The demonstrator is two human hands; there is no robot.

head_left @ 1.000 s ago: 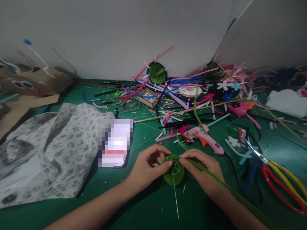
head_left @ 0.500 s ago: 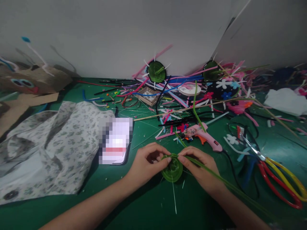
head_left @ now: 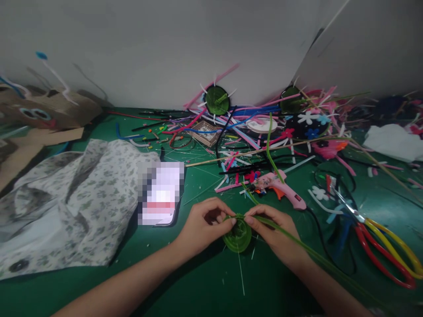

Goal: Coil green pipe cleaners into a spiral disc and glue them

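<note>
A round coil of green pipe cleaner (head_left: 238, 241) is held upright between my hands, low over the green table. My left hand (head_left: 211, 224) pinches its upper left edge between thumb and fingers. At the upper right of the coil, my right hand (head_left: 271, 229) pinches the green pipe cleaner strand (head_left: 310, 250), which trails off to the lower right along my forearm. Thin glue strings hang below the coil. Just beyond my hands lies a pink glue gun (head_left: 287, 191) with an orange trigger.
Scissors (head_left: 380, 237) with red and yellow handles lie at the right. A phone (head_left: 160, 193) and a patterned cloth (head_left: 86, 202) are on the left, near a cardboard figure (head_left: 66, 110). Pipe cleaners and green discs (head_left: 216, 100) heap at the back.
My hands keep the same pinch on the green coil, with hardly any movement. The whole view has shifted slightly.
</note>
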